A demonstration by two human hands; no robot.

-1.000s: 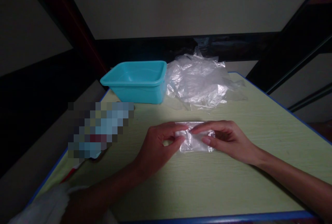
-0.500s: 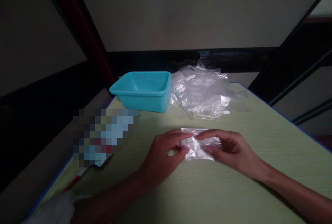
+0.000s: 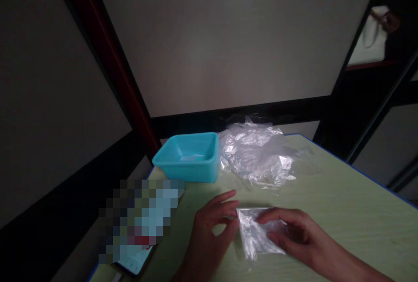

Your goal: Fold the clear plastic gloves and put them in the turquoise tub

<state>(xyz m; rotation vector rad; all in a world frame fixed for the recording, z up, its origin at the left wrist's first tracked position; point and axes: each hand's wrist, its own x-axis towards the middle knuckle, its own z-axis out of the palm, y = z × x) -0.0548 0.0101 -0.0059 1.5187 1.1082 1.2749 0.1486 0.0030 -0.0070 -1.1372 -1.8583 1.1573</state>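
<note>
A clear plastic bag [image 3: 253,229], folded into a small flat square, lies on the table in front of me. My right hand [image 3: 298,236] grips its right part, with the thumb and index finger curled onto the film. My left hand [image 3: 212,234] is at the bag's left edge, fingers apart and the index finger raised. The left thumb and a lower finger come close to that edge; whether they touch it I cannot tell. Beyond the hands lies a loose heap of crumpled clear plastic bags [image 3: 257,153].
A turquoise plastic basin [image 3: 186,171] stands at the back left, beside the heap. Nearer on the left lies a phone [image 3: 132,260], mostly blurred out by pixelation. The pale green table [image 3: 342,203] has a blue edge, with wall panels behind it. A white bag [image 3: 372,40] shows at upper right.
The head view has tilted upward, so everything sits lower in the picture. My left fingers have come off the folded bag's top to its left edge and spread. My right hand stays on it.
</note>
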